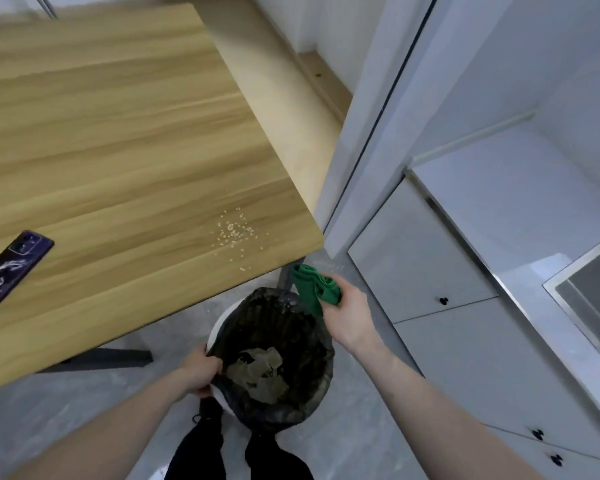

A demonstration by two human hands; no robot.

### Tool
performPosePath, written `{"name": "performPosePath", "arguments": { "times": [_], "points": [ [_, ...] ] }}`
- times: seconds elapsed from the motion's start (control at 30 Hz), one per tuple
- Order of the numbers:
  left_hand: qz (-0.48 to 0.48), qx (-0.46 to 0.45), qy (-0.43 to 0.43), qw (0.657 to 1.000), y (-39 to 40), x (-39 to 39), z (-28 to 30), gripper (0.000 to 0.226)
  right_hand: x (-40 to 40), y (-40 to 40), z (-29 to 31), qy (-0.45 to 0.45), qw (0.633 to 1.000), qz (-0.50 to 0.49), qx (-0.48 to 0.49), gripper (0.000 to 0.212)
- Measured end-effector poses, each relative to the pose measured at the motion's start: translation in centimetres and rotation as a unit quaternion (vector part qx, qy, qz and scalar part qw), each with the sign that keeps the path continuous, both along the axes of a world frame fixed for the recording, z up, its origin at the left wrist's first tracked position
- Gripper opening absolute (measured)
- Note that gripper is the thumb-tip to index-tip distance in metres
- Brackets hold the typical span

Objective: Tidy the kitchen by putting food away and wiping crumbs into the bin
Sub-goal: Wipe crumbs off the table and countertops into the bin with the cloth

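A patch of pale crumbs lies on the wooden table near its front right corner. Below that corner stands a white bin lined with a black bag, with crumpled waste at the bottom. My left hand grips the bin's left rim and the bag. My right hand holds a bunched green cloth just over the bin's far right edge, below the table's corner.
A dark phone lies on the table at the left edge. White cabinets with small black knobs run along the right, under a counter with a steel sink. Grey floor surrounds the bin; my dark-clothed legs stand just behind it.
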State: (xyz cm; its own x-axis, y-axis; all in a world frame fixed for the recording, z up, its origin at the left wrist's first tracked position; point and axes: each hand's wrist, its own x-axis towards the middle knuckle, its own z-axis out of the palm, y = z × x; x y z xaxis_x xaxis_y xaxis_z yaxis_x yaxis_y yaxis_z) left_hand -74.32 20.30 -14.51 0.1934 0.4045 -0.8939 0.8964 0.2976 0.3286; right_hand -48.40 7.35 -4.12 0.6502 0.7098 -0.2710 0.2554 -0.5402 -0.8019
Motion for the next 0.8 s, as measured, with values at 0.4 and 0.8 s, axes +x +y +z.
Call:
{"name": "performPosePath", "arguments": {
  "times": [0.4,0.8],
  "points": [
    [0.044,-0.058,0.027,0.997,6.3,0.8,-11.7,0.054,6.5,14.0,-6.7,-0.115,0.992,0.030,-0.050,0.065],
    [0.057,-0.068,-0.007,0.996,9.3,-0.1,-16.8,0.080,6.4,19.8,-13.6,-0.168,0.959,0.191,-0.126,0.066]
  ]
}}
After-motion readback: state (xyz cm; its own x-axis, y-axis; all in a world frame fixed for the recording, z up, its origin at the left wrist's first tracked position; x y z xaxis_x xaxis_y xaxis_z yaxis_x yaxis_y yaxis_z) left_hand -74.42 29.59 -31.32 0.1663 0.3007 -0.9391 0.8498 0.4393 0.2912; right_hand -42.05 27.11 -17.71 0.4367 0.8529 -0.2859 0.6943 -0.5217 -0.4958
